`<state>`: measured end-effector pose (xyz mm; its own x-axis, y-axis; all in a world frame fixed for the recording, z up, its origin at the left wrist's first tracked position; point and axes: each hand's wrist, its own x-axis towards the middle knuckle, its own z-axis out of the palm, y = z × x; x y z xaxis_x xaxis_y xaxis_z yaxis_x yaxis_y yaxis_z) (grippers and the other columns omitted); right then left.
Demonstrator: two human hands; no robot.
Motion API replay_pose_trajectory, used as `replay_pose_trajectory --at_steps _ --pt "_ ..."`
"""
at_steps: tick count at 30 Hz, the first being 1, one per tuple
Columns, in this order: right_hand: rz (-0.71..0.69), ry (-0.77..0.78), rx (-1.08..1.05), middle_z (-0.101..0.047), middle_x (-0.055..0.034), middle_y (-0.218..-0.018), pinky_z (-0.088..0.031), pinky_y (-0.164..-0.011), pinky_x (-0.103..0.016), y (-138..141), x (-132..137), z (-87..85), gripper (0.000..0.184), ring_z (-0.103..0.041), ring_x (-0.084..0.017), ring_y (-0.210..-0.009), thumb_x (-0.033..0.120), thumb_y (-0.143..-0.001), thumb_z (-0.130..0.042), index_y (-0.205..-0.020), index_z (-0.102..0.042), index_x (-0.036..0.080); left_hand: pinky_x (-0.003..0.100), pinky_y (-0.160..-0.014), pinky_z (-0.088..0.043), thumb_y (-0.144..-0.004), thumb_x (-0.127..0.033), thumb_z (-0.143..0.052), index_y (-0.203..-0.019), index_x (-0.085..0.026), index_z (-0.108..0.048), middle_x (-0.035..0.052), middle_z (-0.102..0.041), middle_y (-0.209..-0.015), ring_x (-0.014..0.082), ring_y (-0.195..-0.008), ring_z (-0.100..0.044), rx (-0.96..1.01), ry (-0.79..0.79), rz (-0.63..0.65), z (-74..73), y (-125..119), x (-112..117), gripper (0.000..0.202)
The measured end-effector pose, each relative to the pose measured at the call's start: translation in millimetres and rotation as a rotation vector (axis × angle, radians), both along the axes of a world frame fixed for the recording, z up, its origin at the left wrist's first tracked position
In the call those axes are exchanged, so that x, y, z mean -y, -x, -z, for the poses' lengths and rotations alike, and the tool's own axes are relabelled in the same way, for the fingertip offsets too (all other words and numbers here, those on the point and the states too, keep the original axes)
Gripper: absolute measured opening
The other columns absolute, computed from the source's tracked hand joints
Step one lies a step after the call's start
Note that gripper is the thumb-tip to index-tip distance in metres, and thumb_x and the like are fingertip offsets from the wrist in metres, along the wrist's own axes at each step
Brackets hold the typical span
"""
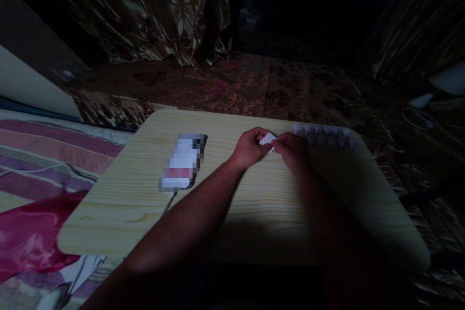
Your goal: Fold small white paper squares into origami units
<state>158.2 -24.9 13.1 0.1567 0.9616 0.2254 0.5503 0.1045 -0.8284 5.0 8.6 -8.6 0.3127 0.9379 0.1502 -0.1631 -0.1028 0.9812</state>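
A small white piece of paper (268, 141) is pinched between my two hands, above the far middle of the wooden table (138, 213). My left hand (250, 147) grips its left side with the thumb in front and the fingers curled behind. On the right edge, the thumb and fingers of my right hand (291, 147) press together. Just beyond my right hand, several small whitish folded-looking pieces (327, 134) stand in rows near the table's far right corner. Their exact kind is too dim to make out.
A phone (183, 162) with a blurred-out screen lies on the table to the left, a white cable (169, 203) running from its near end. Left of the table are a striped bedspread (54, 140) and pink fabric (32, 232). Patterned curtains (163, 9) hang behind.
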Motion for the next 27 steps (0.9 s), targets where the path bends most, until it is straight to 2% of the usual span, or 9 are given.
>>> replay_pose_trajectory --at_steps 8,13,22,27 --pt "-0.017 -0.006 0.033 -0.066 -0.0003 -0.062 -0.042 -0.058 -0.027 -2.3 -0.8 3.2 0.023 -0.059 -0.016 -0.061 0.041 -0.078 -0.062 -0.073 -0.066 0.018 0.022 -0.059 -0.044 -0.061 -0.023 -0.082 -0.09 -0.014 -0.064 0.0004 -0.068 -0.075 0.01 -0.063 -0.059 0.019 -0.011 -0.006 -0.2 -0.5 1.0 0.035" --pt "-0.016 -0.012 0.041 -0.067 -0.0009 -0.064 -0.043 -0.059 -0.026 -2.5 -0.7 2.8 0.024 -0.061 -0.016 -0.062 0.041 -0.079 -0.061 -0.074 -0.066 0.018 0.023 -0.061 -0.046 -0.066 -0.028 -0.079 -0.088 -0.014 -0.065 0.0016 -0.07 -0.076 0.0113 -0.064 -0.061 0.016 0.009 -0.032 -1.8 -0.5 1.8 0.029" --pt "-0.008 0.001 0.015 -0.069 -0.0011 -0.064 -0.044 -0.059 -0.026 -2.8 -2.1 5.4 0.026 -0.062 -0.016 -0.062 0.043 -0.079 -0.063 -0.076 -0.068 0.018 0.023 -0.055 -0.042 -0.069 -0.029 -0.076 -0.089 -0.014 -0.067 0.0002 -0.067 -0.07 0.0108 -0.058 -0.056 -0.05 0.002 -0.086 -1.4 1.4 0.0 0.026" --pt "-0.021 0.026 -0.012 -0.066 0.0002 -0.059 -0.042 -0.055 -0.026 -1.4 -2.3 5.1 0.027 -0.06 -0.015 -0.056 0.042 -0.08 -0.062 -0.069 -0.067 0.018 0.022 -0.054 -0.041 -0.069 -0.026 -0.075 -0.087 -0.014 -0.066 -0.0002 -0.066 -0.068 0.0102 -0.056 -0.055 -0.02 0.019 -0.104 -1.8 1.1 -1.2 0.023"
